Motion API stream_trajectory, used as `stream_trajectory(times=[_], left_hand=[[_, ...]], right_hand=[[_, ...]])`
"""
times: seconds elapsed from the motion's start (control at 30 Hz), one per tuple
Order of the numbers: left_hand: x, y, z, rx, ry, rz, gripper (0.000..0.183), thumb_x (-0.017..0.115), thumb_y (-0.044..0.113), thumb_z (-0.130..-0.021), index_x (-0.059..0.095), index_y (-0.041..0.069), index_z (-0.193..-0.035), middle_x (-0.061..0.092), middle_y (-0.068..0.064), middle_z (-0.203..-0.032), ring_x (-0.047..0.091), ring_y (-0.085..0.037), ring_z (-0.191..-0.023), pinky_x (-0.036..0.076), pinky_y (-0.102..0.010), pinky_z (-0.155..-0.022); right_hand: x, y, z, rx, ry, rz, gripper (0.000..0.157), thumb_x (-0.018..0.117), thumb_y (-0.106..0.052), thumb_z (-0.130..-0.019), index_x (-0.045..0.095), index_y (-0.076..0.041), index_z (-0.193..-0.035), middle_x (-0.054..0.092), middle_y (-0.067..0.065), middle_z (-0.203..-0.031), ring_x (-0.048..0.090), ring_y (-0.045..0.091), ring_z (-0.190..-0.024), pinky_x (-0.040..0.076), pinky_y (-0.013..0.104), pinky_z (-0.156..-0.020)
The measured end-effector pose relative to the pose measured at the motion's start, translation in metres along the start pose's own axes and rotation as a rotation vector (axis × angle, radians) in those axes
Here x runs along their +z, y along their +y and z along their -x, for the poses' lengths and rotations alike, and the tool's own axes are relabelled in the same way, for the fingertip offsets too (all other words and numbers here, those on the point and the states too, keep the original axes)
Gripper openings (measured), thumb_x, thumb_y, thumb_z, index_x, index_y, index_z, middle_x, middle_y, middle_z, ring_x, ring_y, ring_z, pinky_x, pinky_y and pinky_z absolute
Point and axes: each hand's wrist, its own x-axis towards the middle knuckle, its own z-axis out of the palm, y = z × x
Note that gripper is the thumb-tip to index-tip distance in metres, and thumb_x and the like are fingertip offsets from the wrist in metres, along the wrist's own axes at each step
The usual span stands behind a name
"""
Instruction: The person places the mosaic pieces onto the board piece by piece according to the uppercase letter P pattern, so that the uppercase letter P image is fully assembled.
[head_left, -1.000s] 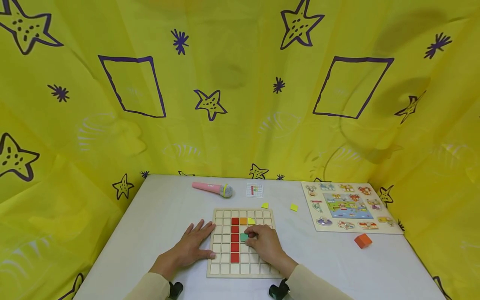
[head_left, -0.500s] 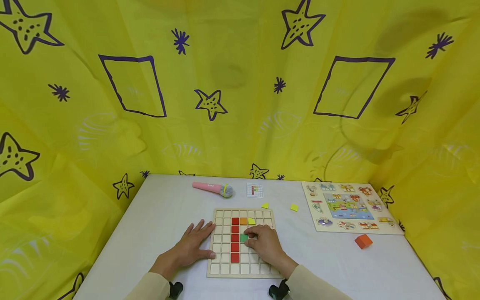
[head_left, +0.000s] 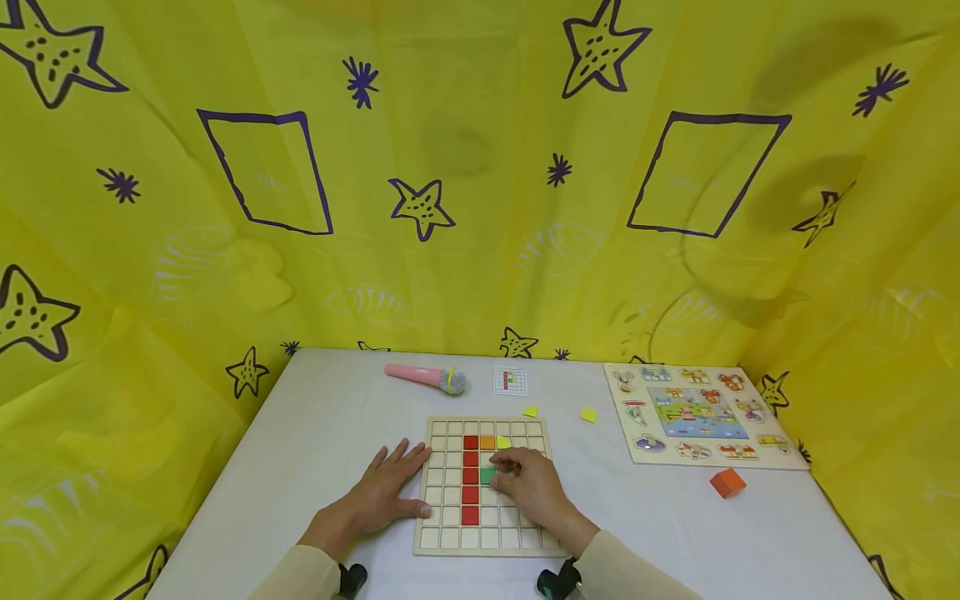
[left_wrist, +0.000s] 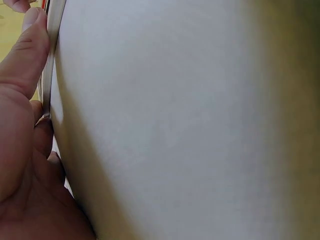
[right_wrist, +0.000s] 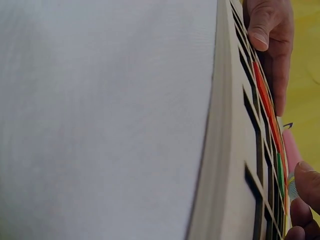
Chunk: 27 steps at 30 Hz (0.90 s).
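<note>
A square wooden grid board (head_left: 441,537) lies on the table in the head view. Red tiles (head_left: 470,476) form a column in it, with an orange tile (head_left: 487,442) and a yellow tile (head_left: 503,442) beside the top one. Right of the column's middle, a green tile (head_left: 487,476) sits flat in a cell. My right hand (head_left: 534,487) is at that tile's right edge, fingers bent; the right wrist view shows the thumb (right_wrist: 306,181) just off the green strip. My left hand (head_left: 382,496) rests with spread fingers against the board's left edge, thumb on its rim.
Behind the board lie a pink toy microphone (head_left: 423,377), a small pattern card (head_left: 509,381) and two yellow pieces, one left (head_left: 530,412), one right (head_left: 588,415). A picture puzzle board (head_left: 645,450) and an orange block (head_left: 727,482) are at the right. Yellow cloth (head_left: 480,275) encloses the table.
The green tile, tilted a second ago under the right fingertips, now lies flat in its cell. The right fingers have drawn slightly up and away from it. My left hand stays put.
</note>
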Motion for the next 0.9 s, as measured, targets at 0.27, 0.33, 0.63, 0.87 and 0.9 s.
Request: stream_trajectory(times=[0.27, 0.33, 0.63, 0.87, 0.9], left_hand=[[0.0, -0.001, 0.001, -0.004, -0.007, 0.005, 0.099, 0.083, 0.048, -0.085, 0.038, 0.007, -0.164, 0.034, -0.013, -0.172, 0.012, -0.04, -0.164, 0.0, -0.062, -0.133], [0.0, -0.001, 0.001, -0.007, -0.009, 0.005, 0.099, 0.083, 0.048, -0.085, 0.038, 0.008, -0.164, 0.034, -0.013, -0.172, 0.012, -0.039, -0.164, 0.0, -0.062, -0.133], [0.0, -0.001, -0.001, -0.009, -0.008, -0.003, 0.1, 0.083, 0.049, -0.085, 0.037, 0.009, -0.164, 0.033, -0.011, -0.172, 0.012, -0.038, -0.164, 0.001, -0.061, -0.133], [0.0, -0.001, -0.001, -0.018, -0.008, -0.008, 0.1, 0.083, 0.05, -0.085, 0.038, 0.009, -0.164, 0.033, -0.01, -0.172, 0.012, -0.037, -0.164, 0.001, -0.06, -0.133], [0.0, 0.0, -0.001, -0.021, -0.009, -0.008, 0.1, 0.083, 0.05, -0.085, 0.038, 0.01, -0.164, 0.033, -0.01, -0.172, 0.012, -0.037, -0.164, 0.001, -0.06, -0.133]], right_hand=[[-0.012, -0.001, -0.005, 0.066, -0.006, -0.148, 0.023, 0.082, -0.006, -0.089, 0.077, -0.006, -0.112, 0.067, 0.003, -0.096, 0.054, 0.013, -0.081, 0.048, 0.02, -0.068], [-0.017, -0.001, -0.007, 0.089, 0.008, -0.169, 0.023, 0.081, -0.007, -0.09, 0.077, -0.007, -0.113, 0.067, 0.003, -0.098, 0.054, 0.015, -0.083, 0.048, 0.02, -0.069], [-0.044, 0.015, -0.018, 0.147, 0.09, -0.177, 0.032, 0.079, -0.004, -0.092, 0.075, -0.007, -0.124, 0.071, 0.01, -0.112, 0.056, 0.018, -0.093, 0.05, 0.022, -0.075], [-0.069, 0.031, -0.027, 0.2, 0.133, -0.099, 0.033, 0.077, -0.007, -0.094, 0.073, -0.008, -0.127, 0.071, 0.013, -0.12, 0.057, 0.022, -0.101, 0.049, 0.024, -0.077], [-0.072, 0.033, -0.029, 0.204, 0.135, -0.094, 0.033, 0.077, -0.008, -0.095, 0.073, -0.007, -0.128, 0.071, 0.013, -0.121, 0.057, 0.023, -0.102, 0.049, 0.024, -0.077]])
